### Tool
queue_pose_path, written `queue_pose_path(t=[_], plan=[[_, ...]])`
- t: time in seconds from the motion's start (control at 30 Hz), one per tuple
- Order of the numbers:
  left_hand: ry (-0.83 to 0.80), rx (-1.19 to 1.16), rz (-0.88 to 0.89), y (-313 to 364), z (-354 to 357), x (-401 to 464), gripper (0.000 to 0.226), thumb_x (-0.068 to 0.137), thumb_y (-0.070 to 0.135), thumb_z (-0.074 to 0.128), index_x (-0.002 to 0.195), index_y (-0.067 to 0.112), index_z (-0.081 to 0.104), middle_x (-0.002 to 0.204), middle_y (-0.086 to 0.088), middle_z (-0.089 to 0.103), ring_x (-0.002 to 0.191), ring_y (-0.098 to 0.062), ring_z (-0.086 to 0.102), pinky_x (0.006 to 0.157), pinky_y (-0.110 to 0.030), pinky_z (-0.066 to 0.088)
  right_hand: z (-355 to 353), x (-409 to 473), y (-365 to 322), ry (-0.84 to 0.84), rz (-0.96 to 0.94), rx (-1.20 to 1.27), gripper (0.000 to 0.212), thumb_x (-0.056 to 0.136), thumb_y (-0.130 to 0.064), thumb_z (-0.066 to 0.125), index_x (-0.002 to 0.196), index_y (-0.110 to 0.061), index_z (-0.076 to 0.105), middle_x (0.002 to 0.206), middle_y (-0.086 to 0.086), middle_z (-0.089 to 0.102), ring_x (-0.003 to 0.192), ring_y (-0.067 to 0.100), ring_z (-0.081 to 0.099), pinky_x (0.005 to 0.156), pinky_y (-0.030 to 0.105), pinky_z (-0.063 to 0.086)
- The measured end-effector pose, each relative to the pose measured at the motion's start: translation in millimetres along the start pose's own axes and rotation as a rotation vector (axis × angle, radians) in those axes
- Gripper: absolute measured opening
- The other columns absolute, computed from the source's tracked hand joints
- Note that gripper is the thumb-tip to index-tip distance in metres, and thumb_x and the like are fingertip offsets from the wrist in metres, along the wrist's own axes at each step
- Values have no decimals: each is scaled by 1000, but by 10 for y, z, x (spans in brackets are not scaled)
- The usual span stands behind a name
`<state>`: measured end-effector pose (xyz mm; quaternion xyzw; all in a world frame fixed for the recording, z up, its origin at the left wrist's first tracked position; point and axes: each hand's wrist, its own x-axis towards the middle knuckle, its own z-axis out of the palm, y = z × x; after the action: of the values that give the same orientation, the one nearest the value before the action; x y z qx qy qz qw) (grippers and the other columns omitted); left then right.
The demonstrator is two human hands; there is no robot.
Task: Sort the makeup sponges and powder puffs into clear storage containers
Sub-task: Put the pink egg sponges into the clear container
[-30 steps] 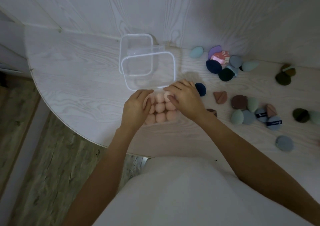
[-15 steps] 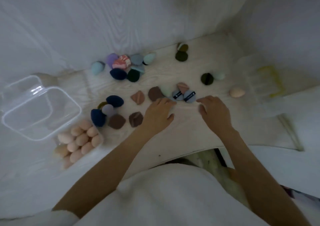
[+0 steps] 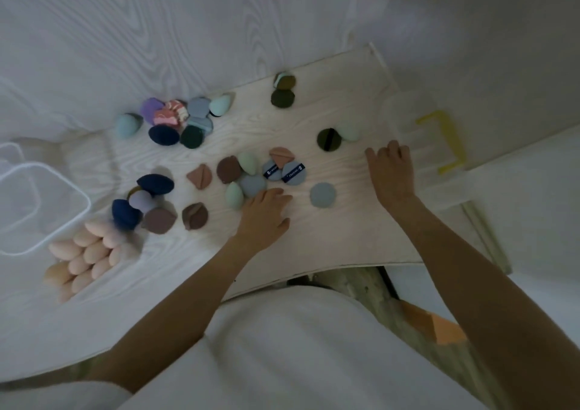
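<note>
Hands over a pale wood-grain tabletop (image 3: 339, 240), seen from the head camera. Left hand (image 3: 265, 218) lies palm-down, its grip open and holding nothing; fingertips touch a grey-blue round puff (image 3: 252, 185), with a mint teardrop sponge (image 3: 233, 195) just to its left. Right hand (image 3: 390, 171) rests with fingers loosely bent at the near wall of a clear container with a yellow handle (image 3: 439, 141); whether this grip closes on the wall cannot be told. Between the two hands lies a lone grey-blue puff (image 3: 323, 195). Just beyond the left grip, two blue puffs (image 3: 284, 171) carry dark ribbon bands with white print; a figure like "6" shows, the rest unreadable. Beyond the right grip sits a dark green puff (image 3: 329, 139) with a black strap. Far left of the left grip, a clear box of peach sponges (image 3: 86, 257) stands beside an empty clear container (image 3: 40, 208). More sponges in mixed colours (image 3: 175, 122) cluster by the wall.
</note>
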<state>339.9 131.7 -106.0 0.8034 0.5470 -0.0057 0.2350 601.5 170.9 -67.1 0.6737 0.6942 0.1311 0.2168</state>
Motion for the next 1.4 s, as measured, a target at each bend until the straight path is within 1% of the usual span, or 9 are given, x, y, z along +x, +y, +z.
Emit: queue_pose_path(t=[0.1,0.23,0.33,0.57,0.7,0.8,0.93,1.1,1.4], plan=[[114,-123,25,-28,-30,-46,42,88,23,59,128,16,53,126,-7,56,112,-28,52,87,-32,41,-158,-97,-99,189,-14,432,38,72,-13,71,106,-9,56,86,12,62,81,32,57,75,39,32],[393,-227,28,-20,-168,-291,34,87,25,51,117,14,61,107,-3,67,96,-20,57,77,-27,46,-580,-243,-579,98,-65,1297,39,86,-14,63,121,-7,48,118,8,55,95,22,55,72,28,39],[559,-265,-67,-143,-341,-590,36,84,24,48,113,10,63,103,-4,68,94,-17,54,78,-23,41,-818,-251,-1086,30,-149,1528,40,85,-11,64,122,-6,48,124,1,51,105,12,49,83,18,39],[696,-307,-544,-1155,-637,-1845,44,82,30,61,124,18,55,121,-1,61,109,-21,54,87,-27,41,-1541,-403,-2308,-473,-285,1727,34,82,-19,70,108,-17,48,108,-1,58,86,10,60,69,19,52],[458,-223,-656,-1791,-630,-2403,94,66,43,78,142,11,33,145,-15,37,132,-31,33,104,-45,33,-1858,-477,-2850,-517,-461,1622,33,81,-20,69,109,-25,52,96,-19,55,89,5,56,82,15,46],[342,-128,-698,-2177,-615,-2642,107,61,46,82,145,10,26,151,-16,24,138,-33,22,108,-58,23,-2119,-531,-3318,-449,-570,1641,32,84,-15,65,112,-25,55,103,-13,57,95,7,56,80,17,48],[295,59,-603,-2526,-572,-2757,103,58,53,79,139,6,37,145,-14,36,139,-33,22,108,-62,13,-2396,-627,-3930,-110,-726,1496,32,84,-15,64,115,-19,56,113,-1,57,97,11,55,80,22,45],[451,166,-485,-2705,-525,-2757,80,52,49,83,116,8,57,118,-9,61,125,-29,39,104,-60,27,-2411,-588,-4453,457,-1120,821,25,81,-15,54,104,-11,63,99,7,63,88,25,57,82,31,37],[493,181,-441,-2807,-489,-2805,70,60,57,71,111,9,61,108,-5,65,120,-31,51,104,-58,29,-2560,-576,-4729,276,-1250,154,24,93,-13,41,105,-11,62,109,4,55,106,23,45,88,32,33]])
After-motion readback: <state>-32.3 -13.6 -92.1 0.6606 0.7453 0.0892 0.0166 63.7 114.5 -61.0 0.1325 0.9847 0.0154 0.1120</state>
